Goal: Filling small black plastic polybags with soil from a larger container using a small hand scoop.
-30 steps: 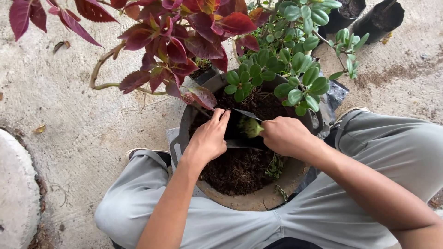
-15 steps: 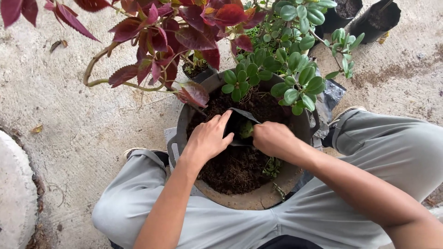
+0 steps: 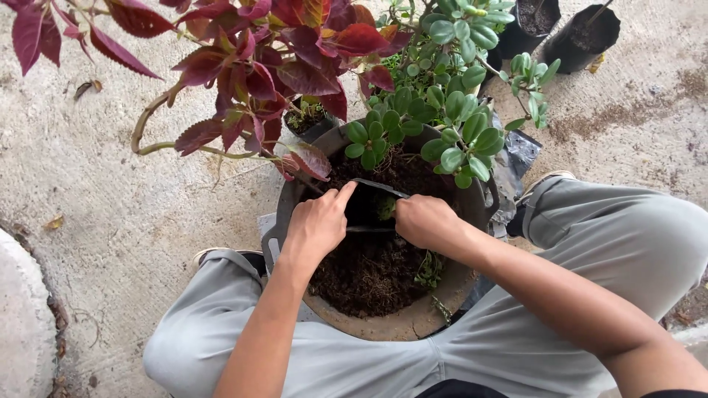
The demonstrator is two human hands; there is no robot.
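Black plastic bag (image 3: pixel 366 208) sits between both hands' fingers (image 3: pixel 341 194), held open.

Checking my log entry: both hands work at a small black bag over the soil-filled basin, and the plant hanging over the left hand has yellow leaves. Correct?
Not quite. In the head view the leaves above the left hand are dark red, not yellow. Both hands, right hand included, are at the small black bag over the soil-filled basin.

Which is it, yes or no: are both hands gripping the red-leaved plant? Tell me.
No: the left hand and right hand are at a small black bag over the soil tub, apart from the red-leaved plant.
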